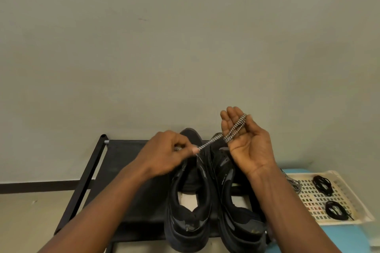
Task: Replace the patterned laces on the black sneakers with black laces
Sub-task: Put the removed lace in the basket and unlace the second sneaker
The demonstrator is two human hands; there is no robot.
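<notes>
Left hand pinches the patterned lace between thumb and fingertip, its other fingers curled. The right hand is turned palm up, fingers nearly straight, with several loops of the same lace laid across them and apparently caught at the thumb. The short span between the two hands is taut. This suits winding: one hand feeds the lace while the other acts as a spool, so it ends up as a tidy coil rather than a tangle.

Both hands hover over the toes of the two black sneakers, which stand side by side, heels toward the viewer, on a black rack. No lace shows across either tongue, though the hands hide the front eyelets. Removal therefore looks largely finished and relacing not yet begun.

To the right, on a blue desk, sits a perforated white tray. It holds two coiled black laces, well apart from each other and within easy reach (presumably one per shoe). A second patterned lace lies at the tray's near left edge, partly trailing over it, which suggests the tray also collects discards.
</notes>
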